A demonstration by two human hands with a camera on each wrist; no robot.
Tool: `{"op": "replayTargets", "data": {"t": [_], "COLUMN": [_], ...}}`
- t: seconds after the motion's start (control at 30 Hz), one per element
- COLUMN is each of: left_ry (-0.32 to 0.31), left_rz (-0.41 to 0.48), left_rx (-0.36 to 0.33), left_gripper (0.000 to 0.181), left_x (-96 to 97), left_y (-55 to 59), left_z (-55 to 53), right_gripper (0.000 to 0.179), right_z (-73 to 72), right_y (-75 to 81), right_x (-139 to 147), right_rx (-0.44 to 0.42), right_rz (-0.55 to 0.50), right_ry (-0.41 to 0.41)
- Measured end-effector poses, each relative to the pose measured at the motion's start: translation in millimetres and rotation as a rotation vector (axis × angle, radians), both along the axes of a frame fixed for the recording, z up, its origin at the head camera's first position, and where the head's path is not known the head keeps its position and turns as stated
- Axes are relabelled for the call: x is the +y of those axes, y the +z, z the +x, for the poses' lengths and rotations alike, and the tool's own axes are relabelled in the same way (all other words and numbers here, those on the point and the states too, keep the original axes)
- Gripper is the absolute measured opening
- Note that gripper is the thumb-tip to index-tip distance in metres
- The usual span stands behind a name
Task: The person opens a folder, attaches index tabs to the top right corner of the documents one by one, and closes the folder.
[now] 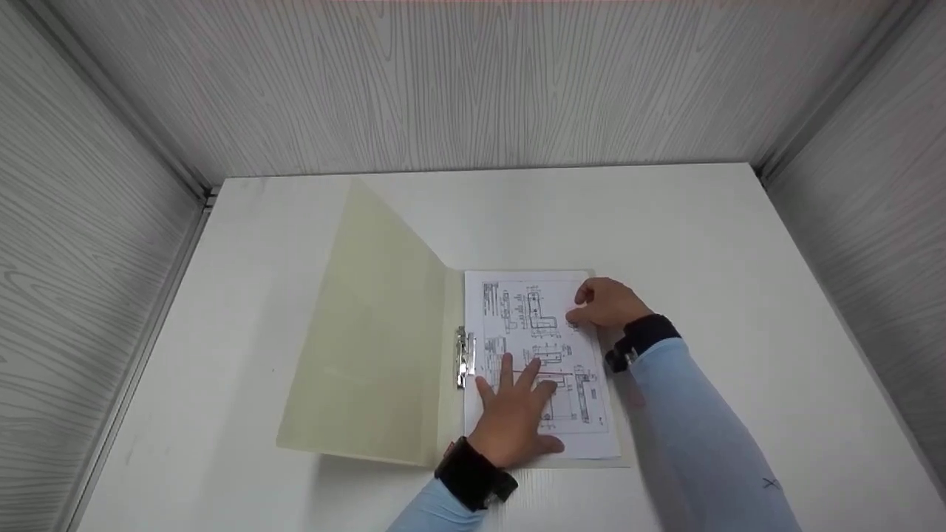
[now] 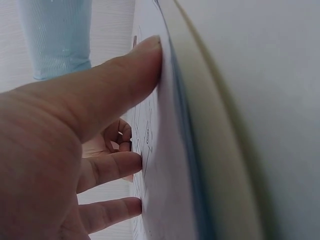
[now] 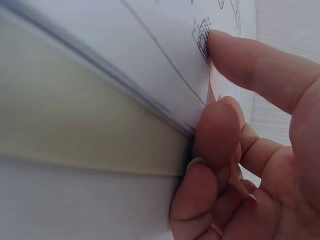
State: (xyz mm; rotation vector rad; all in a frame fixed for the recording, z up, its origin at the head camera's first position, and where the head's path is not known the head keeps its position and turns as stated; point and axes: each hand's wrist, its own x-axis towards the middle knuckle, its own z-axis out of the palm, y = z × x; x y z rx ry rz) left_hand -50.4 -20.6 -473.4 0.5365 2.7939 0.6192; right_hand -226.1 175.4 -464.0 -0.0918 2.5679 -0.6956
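Left hand: the person's left hand (image 1: 514, 421) lies palm down on the papers, fingers spread wide, fingertips touching the top sheet and the thumb close to its near edge.
Right hand: the right hand (image 1: 607, 303) is farther off, at the papers' right edge, its fingers bent in and the thumb tip on the top sheet; it pinches a small pink strip (image 3: 212, 89), mostly hidden among the fingers.
Papers: a thin stack of papers (image 1: 547, 336) printed with line drawings, under the left hand and reaching up to the right hand's fingertips.
Folder: the pale yellow folder (image 1: 377, 332) stands open, its back under the papers, its cover leaning up to the left of the left hand.
Clip: a shiny metal clip (image 1: 464, 358) sits on the folder just left of the left fingertips, at the papers' edge; I can't tell whether it grips them.
Wrists: a black band (image 1: 473, 476) behind the left hand, another black band (image 1: 647, 336) behind the right, light blue sleeves (image 1: 702, 421) below both.
Around: a white table (image 1: 739, 295) under everything, and a grey wood-grain wall (image 1: 517, 89) beyond both hands.
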Motion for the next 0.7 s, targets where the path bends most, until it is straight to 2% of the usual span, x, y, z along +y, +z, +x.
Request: {"op": "replayTargets", "data": {"t": [0.27, 0.5, 0.7], "left_ry": [0.005, 0.01, 0.003], "left_rz": [0.009, 0.006, -0.002], "left_rx": [-0.001, -0.011, 0.005], "left_gripper": [0.084, 0.084, 0.085], "left_x": [0.1, 0.0, 0.5], "left_y": [-0.9, -1.0, -0.3], "left_z": [-0.2, -0.6, 0.0], "right_gripper": [0.031, 0.028, 0.028], "right_z": [-1.2, -1.2, -0.3], "right_y": [1.1, 1.8, -0.9], "right_x": [3.1, 4.1, -0.2], "right_rx": [-0.001, -0.04, 0.001], "right_rz": [-0.029, -0.067, -0.027], "right_ry": [0.021, -0.023, -0.051]}}
